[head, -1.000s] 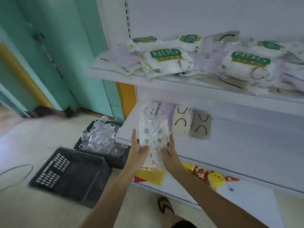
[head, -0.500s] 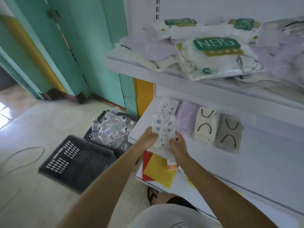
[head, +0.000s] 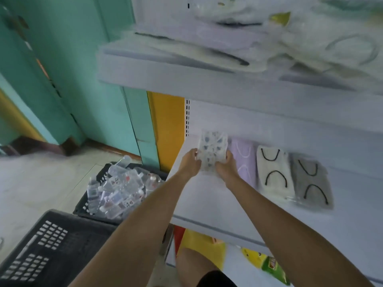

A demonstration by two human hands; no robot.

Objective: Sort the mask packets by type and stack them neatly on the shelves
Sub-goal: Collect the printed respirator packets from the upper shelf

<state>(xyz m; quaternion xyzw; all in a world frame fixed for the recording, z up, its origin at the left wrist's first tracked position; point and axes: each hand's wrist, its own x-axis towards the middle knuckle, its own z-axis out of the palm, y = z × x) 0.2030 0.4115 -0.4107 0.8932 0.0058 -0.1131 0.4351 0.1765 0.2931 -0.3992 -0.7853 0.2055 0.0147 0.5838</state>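
A clear packet of white masks with blue print (head: 211,149) lies at the left end of the middle shelf (head: 207,201). My left hand (head: 189,162) grips its left edge and my right hand (head: 227,166) grips its right edge. To its right lie a lilac mask packet (head: 244,162), a cream packet with black loops (head: 272,172) and a grey packet with black loops (head: 310,180), side by side. The upper shelf (head: 186,79) holds a blurred, unsorted heap of mask packets (head: 310,44).
On the floor to the left stands a black crate (head: 41,251), and behind it another crate full of clear small bottles (head: 118,189). Yellow and green packs (head: 267,264) lie on the bottom shelf. A teal wall and door are at left.
Both hands carried the printed packet up from below the shelf edge and onto the middle shelf's left end. The camera moved closer and lower.
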